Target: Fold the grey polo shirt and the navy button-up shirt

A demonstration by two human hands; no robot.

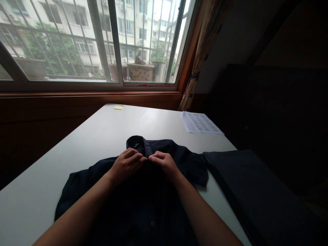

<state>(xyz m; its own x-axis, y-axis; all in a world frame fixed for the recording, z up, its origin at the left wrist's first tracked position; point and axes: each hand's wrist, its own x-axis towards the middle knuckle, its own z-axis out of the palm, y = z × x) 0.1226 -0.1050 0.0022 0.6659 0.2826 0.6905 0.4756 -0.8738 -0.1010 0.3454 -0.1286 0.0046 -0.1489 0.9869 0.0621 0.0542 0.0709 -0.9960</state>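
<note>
A dark navy short-sleeved shirt [133, 205] lies front up on the white table, its collar [135, 140] pointing away from me. Just below the collar, my left hand [129, 160] pinches the shirt's front edge. Opposite it, my right hand [164, 162] also pinches the front, and the fingertips of both hands nearly meet. A tiny pale spot shows between them, too small to make out. Lower on the front, a small light button [152, 223] is visible. The cloth between my forearms is very dark.
The white table [84, 140] reaches toward a barred window [143, 44]. Printed sheets [201, 123] lie at its far right corner, a yellow sticky note [118, 107] at the far left. A dark folded cloth or flat cover [256, 191] lies over the right edge. A curtain [191, 89] hangs beyond.
</note>
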